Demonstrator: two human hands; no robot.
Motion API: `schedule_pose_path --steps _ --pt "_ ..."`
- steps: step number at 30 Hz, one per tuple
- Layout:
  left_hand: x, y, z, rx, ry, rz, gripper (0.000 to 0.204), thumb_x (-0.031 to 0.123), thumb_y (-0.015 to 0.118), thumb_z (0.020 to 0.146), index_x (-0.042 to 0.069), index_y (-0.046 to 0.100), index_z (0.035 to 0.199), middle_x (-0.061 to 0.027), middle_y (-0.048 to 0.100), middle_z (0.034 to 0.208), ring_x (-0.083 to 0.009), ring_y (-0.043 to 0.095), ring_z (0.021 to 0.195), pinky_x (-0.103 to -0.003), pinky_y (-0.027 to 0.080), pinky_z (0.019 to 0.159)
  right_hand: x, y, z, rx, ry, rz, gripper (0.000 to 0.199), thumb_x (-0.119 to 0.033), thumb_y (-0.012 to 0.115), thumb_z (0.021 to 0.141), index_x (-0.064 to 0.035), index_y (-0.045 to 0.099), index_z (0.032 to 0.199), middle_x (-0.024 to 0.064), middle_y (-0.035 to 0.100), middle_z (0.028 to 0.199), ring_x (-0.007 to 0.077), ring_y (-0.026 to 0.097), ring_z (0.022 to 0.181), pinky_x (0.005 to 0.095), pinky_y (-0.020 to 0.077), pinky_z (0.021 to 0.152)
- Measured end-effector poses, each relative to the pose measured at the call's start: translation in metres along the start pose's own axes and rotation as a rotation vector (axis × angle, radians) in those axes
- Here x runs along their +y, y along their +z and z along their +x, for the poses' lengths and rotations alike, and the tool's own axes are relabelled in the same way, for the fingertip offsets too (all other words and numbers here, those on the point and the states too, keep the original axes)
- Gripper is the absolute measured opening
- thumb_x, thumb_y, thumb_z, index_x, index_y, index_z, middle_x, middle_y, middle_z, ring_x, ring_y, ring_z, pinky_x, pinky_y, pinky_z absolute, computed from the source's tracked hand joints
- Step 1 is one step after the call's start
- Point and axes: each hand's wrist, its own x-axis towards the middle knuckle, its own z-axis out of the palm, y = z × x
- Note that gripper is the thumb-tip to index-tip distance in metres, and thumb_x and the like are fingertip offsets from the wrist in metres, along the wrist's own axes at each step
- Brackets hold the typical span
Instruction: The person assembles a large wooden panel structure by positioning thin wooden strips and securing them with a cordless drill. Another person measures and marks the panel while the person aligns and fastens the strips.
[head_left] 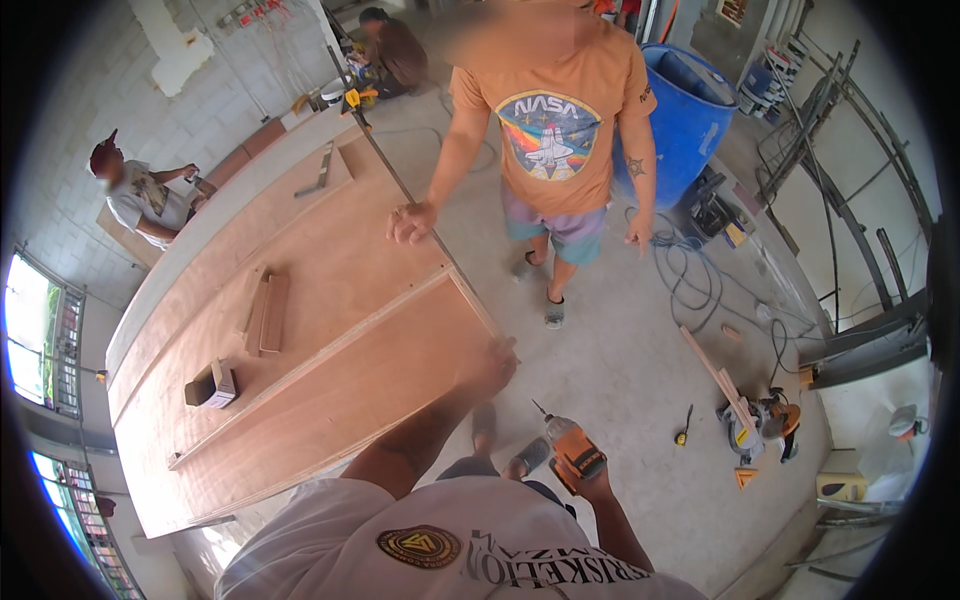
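Observation:
My right hand (594, 484) is closed round the grip of an orange and black cordless drill (576, 450), whose bit points up and away over the concrete floor. At the near right corner of a large plywood panel (360, 415), my left hand (494, 366) touches the edge. That hand is smeared, so its grip on the wood does not show clearly. Wooden strips (330, 350) run along the panel. An open small box (211, 387) and short wood pieces (265, 310) lie on top, with a dark metal square (316, 170) farther off.
A person in an orange shirt (550, 130) stands across the panel's right edge, one hand near it. Two more people are at the far left and back. A blue barrel (690, 120), coiled cables (690, 270), a miter saw (755, 425) and a tape measure (682, 437) are on the right.

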Motion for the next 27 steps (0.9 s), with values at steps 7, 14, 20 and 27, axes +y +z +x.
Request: schedule_pose_path --steps 7,14,20,27 --pt "0.008 -0.011 0.01 -0.099 -0.058 -0.152 0.045 0.035 0.059 0.1 0.02 0.056 0.143 -0.0177 0.063 0.13 -0.0422 0.065 0.116 -0.054 0.056 0.095 -0.004 0.001 0.003 -0.006 0.057 0.066 0.043 -0.007 0.082 0.087 0.0023 0.066 0.126 0.0097 0.077 0.113 0.0145 0.072 0.107 0.0304 0.0567 0.094" --pt "0.001 -0.021 0.011 -0.117 -0.059 0.032 0.046 0.035 0.057 0.101 0.017 0.056 0.144 -0.0213 0.062 0.129 -0.045 0.063 0.115 -0.056 0.055 0.092 -0.047 0.0 -0.005 -0.012 0.181 -0.032 0.055 -0.015 0.087 0.084 -0.0049 0.065 0.134 0.0067 0.073 0.122 0.0135 0.068 0.11 0.0324 0.0551 0.097" --pt "-0.01 -0.008 0.018 -0.09 0.023 0.023 0.049 0.033 0.059 0.1 0.016 0.055 0.146 -0.0217 0.062 0.129 -0.0458 0.064 0.112 -0.056 0.055 0.09 -0.025 0.008 -0.01 0.021 0.104 0.034 0.053 -0.02 0.081 0.09 -0.0093 0.064 0.139 0.0106 0.075 0.121 0.02 0.071 0.109 0.0341 0.0538 0.097" --pt "-0.011 -0.009 0.019 -0.073 0.055 0.06 0.049 0.035 0.059 0.101 0.018 0.054 0.146 -0.0212 0.061 0.13 -0.0462 0.065 0.109 -0.056 0.055 0.089 -0.049 0.01 -0.014 0.038 0.172 0.055 0.047 -0.026 0.079 0.094 -0.0099 0.065 0.136 0.0091 0.075 0.118 0.019 0.071 0.106 0.034 0.0535 0.096"
